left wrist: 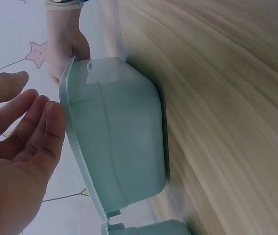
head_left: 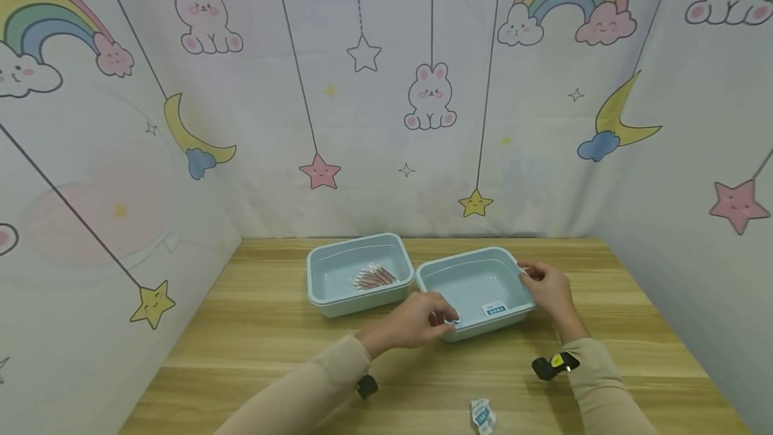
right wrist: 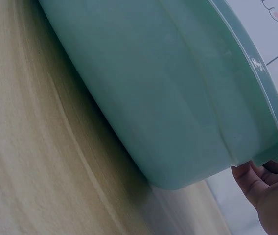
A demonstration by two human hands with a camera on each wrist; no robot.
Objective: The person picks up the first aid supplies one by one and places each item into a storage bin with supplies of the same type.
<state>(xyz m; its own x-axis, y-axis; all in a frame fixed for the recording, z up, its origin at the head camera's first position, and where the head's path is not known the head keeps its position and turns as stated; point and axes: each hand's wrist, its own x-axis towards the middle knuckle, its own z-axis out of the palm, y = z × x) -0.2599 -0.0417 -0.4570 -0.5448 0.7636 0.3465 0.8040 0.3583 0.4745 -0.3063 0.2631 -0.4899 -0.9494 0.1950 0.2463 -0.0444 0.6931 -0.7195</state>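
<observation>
A light blue plastic bin (head_left: 475, 274) stands on the table at centre right, with a small white-and-blue packet (head_left: 494, 309) lying inside it. My right hand (head_left: 548, 287) grips this bin's right end by the rim; in the right wrist view its fingers (right wrist: 249, 181) curl under the edge. My left hand (head_left: 417, 321) is at the bin's front left corner. Its fingers (left wrist: 56, 122) are loosely bent beside the rim, the thumb apart from them, and I see nothing held there in the left wrist view.
Left of that bin stands a matching blue bin (head_left: 338, 270) holding several brown-stemmed, white-tipped cotton swabs (head_left: 374, 276). A crumpled white-and-blue packet (head_left: 483, 416) lies on the wooden table (head_left: 266, 341) near the front. A patterned curtain (head_left: 374, 113) encloses the back and sides.
</observation>
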